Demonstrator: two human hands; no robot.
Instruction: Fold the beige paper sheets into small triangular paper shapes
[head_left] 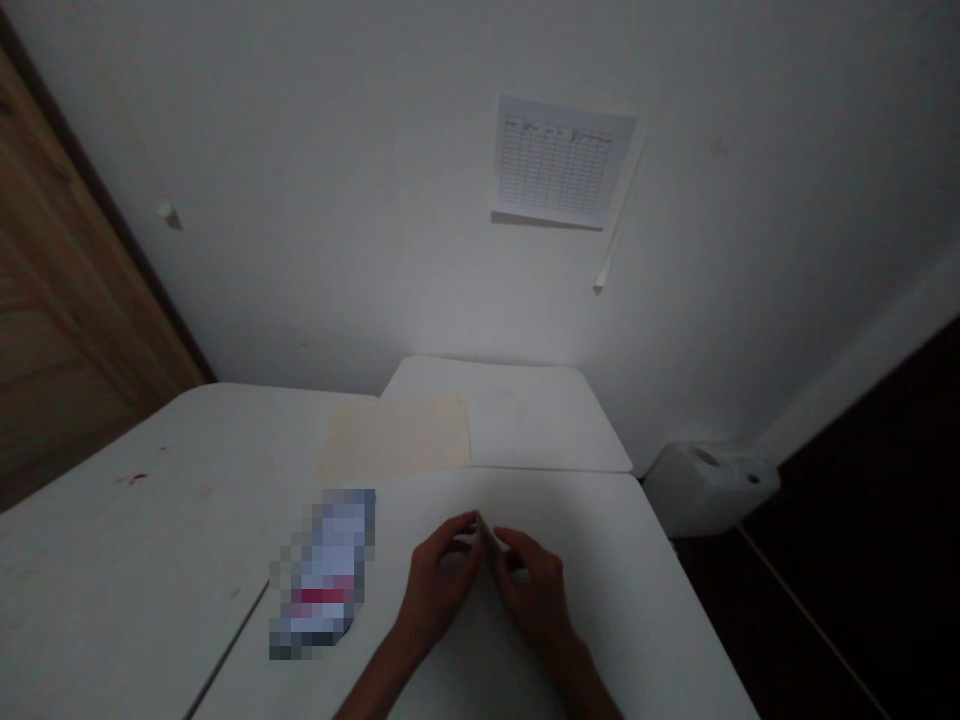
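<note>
Over the white table, my left hand (442, 578) and my right hand (534, 585) meet at a thin, flat brownish piece (486, 532), like folded card or paper. It stands tilted between the fingertips, with a peak at its top. Both hands are closed in a pinch, one on each side of it. Its exact kind is too small and dark to tell. Left of my left hand lies a pixel-blurred object (330, 565), bluish grey with a red band. Behind the hands a beige sheet (397, 436) lies flat on the table.
The white table (645, 600) has a seam on the left and red stains. A white panel (525, 415) adjoins it at the wall. A printed sheet (562, 165) hangs on the wall. A white jerrycan (697, 495) stands right, a wooden door (67, 260) left.
</note>
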